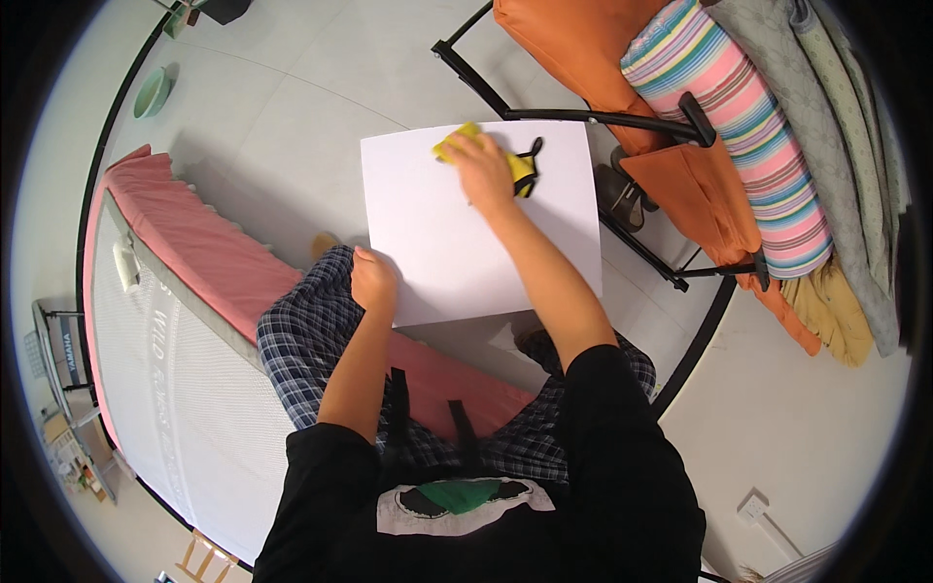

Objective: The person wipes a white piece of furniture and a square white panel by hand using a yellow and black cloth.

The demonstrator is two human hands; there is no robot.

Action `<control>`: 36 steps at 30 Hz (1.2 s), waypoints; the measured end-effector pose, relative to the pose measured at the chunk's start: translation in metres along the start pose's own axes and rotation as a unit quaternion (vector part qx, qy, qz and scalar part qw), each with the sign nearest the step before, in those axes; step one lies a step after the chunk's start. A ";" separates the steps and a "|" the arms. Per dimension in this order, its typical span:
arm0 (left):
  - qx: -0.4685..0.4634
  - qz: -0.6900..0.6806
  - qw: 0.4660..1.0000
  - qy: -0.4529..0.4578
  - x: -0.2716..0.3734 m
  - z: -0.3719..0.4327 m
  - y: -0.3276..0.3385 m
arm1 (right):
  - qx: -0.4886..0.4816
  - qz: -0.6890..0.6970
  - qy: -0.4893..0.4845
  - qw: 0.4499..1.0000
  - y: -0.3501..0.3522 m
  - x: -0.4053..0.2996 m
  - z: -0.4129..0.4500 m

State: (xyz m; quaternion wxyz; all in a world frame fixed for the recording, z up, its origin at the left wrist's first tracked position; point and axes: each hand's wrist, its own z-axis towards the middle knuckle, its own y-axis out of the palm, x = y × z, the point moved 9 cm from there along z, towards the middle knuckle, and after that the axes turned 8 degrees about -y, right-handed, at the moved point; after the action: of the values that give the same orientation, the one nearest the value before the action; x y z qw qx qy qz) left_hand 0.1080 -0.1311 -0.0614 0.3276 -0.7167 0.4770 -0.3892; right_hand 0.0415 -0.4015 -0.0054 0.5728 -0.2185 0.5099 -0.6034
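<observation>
In the head view a white rectangular board or tabletop lies in front of my knees. My right hand presses on a yellow cloth near its far edge. Just right of that hand, a yellow piece with black trim and a black loop lies on the white surface; whether it joins the cloth under my fingers, I cannot tell. My left hand is closed around the left near edge of the white board, thumb up, beside my plaid-covered knee.
An orange folding chair with a black frame stands at the right, a striped bolster against it. Brown shoes lie beneath. At the left is a bed with pink fabric and white mesh. A green bowl sits far left.
</observation>
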 end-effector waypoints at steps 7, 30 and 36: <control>0.016 -0.007 1.000 0.010 -0.002 0.002 0.002 | 0.060 -0.169 0.153 0.972 -0.099 0.195 -0.075; -0.366 -0.410 0.822 -0.149 -0.025 0.008 0.060 | 0.378 0.440 0.439 0.686 -0.167 -0.014 -0.279; -0.415 -0.375 0.821 -0.117 -0.068 0.007 0.040 | 0.378 0.663 0.436 0.477 -0.141 -0.078 -0.299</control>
State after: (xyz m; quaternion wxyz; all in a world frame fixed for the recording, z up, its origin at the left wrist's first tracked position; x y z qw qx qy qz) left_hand 0.0802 -0.0797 -0.1153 -0.1185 -0.9487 0.2453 -0.1605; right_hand -0.2586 -0.2453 0.0266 0.5338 0.7131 0.4096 -0.1966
